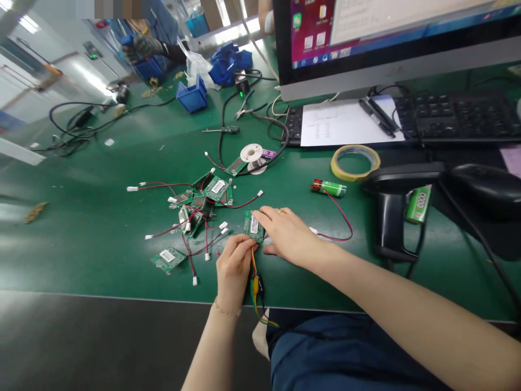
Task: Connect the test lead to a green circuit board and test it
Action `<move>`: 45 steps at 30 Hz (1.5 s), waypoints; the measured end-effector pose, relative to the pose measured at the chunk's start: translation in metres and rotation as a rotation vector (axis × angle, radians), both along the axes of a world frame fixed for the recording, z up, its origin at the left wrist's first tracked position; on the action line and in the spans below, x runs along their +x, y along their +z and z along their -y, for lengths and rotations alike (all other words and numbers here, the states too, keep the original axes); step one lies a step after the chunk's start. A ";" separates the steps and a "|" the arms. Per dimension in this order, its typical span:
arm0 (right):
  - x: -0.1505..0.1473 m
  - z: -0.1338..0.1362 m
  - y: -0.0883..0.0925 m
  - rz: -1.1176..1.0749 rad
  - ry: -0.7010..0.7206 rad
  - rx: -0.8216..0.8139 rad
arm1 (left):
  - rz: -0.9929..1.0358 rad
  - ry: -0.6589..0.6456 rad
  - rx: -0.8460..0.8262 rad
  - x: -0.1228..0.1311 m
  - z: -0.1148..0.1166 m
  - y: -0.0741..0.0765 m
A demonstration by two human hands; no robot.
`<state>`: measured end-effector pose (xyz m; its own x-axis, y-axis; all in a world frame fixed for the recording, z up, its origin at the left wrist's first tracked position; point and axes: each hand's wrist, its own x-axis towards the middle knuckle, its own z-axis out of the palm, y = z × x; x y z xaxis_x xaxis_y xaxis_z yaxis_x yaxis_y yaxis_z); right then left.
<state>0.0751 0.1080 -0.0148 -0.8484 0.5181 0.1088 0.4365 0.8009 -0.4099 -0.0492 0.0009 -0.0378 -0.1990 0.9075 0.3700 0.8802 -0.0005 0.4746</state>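
A small green circuit board [253, 225] with a white label lies on the green mat near the front edge. My right hand [287, 233] presses down on it from the right, fingers flat. My left hand [234, 267] pinches the red and yellow wires [254, 274] that run from the board's near edge down off the table. To the left lies a heap of similar boards [203, 203] with red leads and white plugs. One more board [168, 258] lies apart at the front left.
A green battery [330, 188] with a red lead lies right of my hands. A tape roll [355, 162], a black barcode scanner [393, 214], keyboard [456, 115], paper and monitor [391, 38] stand at the right. Solder spool [252, 155], blue bins [192, 95], cables and a gloved co-worker's hand [144, 46] are farther back.
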 end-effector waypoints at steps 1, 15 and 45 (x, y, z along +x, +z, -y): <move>-0.002 -0.002 -0.004 -0.011 -0.003 -0.021 | 0.028 0.000 -0.019 -0.001 0.000 0.000; -0.006 -0.003 -0.017 -0.137 -0.041 -0.055 | 0.245 0.048 -0.027 -0.007 0.004 -0.002; 0.067 -0.014 0.041 -0.345 -0.245 0.212 | -0.294 -0.282 -0.007 -0.015 0.011 -0.017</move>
